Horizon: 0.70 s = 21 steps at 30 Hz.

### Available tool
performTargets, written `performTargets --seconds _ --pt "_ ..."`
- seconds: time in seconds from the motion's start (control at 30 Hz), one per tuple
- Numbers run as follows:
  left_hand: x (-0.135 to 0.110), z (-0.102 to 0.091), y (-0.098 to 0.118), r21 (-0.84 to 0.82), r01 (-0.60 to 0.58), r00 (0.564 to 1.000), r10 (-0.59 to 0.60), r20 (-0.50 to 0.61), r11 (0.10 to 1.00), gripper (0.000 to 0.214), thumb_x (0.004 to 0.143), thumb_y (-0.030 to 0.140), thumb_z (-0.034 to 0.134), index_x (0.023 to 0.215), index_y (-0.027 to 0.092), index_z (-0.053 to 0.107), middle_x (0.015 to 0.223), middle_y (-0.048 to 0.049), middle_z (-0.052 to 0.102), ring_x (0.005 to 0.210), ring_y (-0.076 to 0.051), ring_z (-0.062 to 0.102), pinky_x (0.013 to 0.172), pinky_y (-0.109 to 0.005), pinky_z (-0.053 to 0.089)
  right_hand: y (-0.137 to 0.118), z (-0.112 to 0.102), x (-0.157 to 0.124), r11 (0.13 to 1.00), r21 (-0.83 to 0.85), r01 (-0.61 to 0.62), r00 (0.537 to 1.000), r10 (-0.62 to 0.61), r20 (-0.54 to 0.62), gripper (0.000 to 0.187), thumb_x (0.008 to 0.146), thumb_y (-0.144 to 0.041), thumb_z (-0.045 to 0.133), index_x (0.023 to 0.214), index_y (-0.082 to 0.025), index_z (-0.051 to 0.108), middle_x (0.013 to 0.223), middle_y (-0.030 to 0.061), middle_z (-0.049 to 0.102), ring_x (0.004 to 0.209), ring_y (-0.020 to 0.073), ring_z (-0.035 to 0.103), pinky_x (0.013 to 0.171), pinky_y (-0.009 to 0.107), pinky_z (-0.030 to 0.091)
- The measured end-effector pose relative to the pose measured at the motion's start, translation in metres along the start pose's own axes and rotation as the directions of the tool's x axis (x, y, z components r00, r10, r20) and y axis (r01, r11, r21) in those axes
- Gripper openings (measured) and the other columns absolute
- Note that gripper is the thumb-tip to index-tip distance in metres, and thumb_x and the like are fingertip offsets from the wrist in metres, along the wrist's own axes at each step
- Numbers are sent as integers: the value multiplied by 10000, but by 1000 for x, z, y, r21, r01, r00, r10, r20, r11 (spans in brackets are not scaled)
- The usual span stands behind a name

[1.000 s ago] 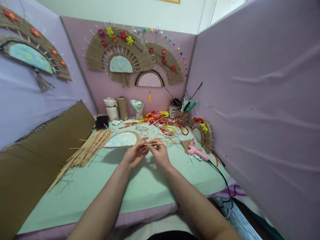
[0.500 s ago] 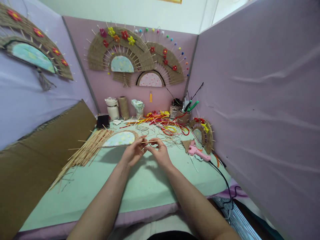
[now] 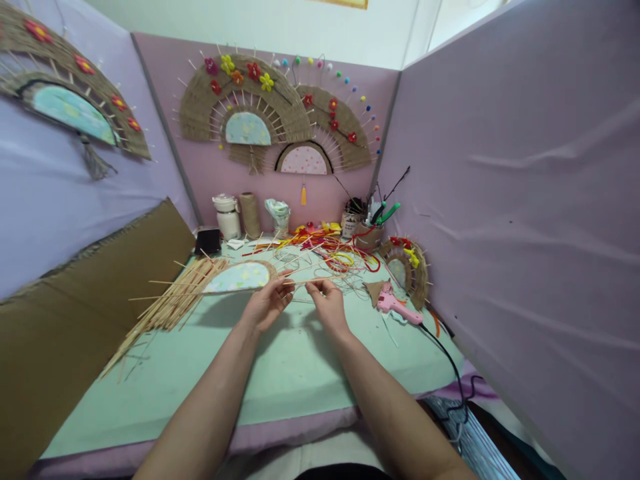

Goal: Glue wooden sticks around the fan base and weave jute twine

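My left hand [image 3: 270, 303] is closed on the right end of a half-round fan piece [image 3: 240, 277], which has a pale blue floral face and a twine-coloured rim. Thin sticks jut out from both ends of this piece. Just to the right, my right hand [image 3: 327, 303] pinches a thin wooden stick [image 3: 300, 283] that runs toward the left hand's fingers. A pile of thin wooden sticks [image 3: 170, 297] lies at the left on the green tabletop, partly behind the fan piece.
At the right lie a pink glue gun [image 3: 397, 305] with a black cord and a small finished fan [image 3: 413, 270]. Tangled red and yellow craft stems [image 3: 340, 257] spread behind the hands. A jar [image 3: 227, 217] and twine spool [image 3: 249, 215] stand at the back. Cardboard [image 3: 100, 293] borders the left.
My right hand has moved a little to the right, away from the left hand, widening the space between them. The left hand still holds the fan piece. The view has shifted slightly.
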<state>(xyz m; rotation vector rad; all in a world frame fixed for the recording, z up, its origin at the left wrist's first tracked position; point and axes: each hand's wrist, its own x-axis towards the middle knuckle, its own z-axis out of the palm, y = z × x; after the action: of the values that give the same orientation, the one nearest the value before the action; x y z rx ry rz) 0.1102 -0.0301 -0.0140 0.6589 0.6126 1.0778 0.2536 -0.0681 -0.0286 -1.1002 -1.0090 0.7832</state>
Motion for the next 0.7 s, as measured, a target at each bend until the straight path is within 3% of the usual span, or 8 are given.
performTargets --seconds 0.27,0.4,0.53,0.63,0.7 --pt "-2 3 -1 48 47 999 -45 -30 998 222 859 90 553 1043 111 676 754 -46 706 656 -87 651 616 -155 535 2 -1 1 999 -21 50 996 -52 -78 203 743 -378 632 748 -175 626 682 5 608 677 154 539 699 284 411" --pt "-2 3 0 65 72 997 -69 -35 995 214 859 82 552 1031 106 678 759 -54 710 660 -91 658 615 -156 540 -1 -10 5 999 50 8 998 -11 60 211 767 -399 627 743 -194 581 613 -19 566 591 133 501 605 265 387" --pt "-2 -2 6 70 106 994 -105 -20 992 236 840 79 569 1049 105 677 743 -52 703 649 -94 654 609 -161 538 -4 -39 14 998 51 -42 974 29 225 209 731 -375 684 810 -199 603 561 -49 504 520 108 423 528 248 326" --pt "-2 -8 14 79 130 991 -132 14 988 236 819 79 587 1035 94 682 732 -54 696 631 -94 645 601 -169 535 -4 -67 23 995 87 -51 965 26 262 254 687 -318 743 878 -213 614 606 -53 510 563 104 438 551 238 329" --pt "-3 -13 19 89 136 989 -141 48 987 229 802 83 607 1016 85 687 733 -56 693 635 -96 643 601 -173 531 -5 -82 28 990 131 -50 966 14 257 230 671 -287 765 823 -212 609 657 -39 532 596 101 448 568 236 339"
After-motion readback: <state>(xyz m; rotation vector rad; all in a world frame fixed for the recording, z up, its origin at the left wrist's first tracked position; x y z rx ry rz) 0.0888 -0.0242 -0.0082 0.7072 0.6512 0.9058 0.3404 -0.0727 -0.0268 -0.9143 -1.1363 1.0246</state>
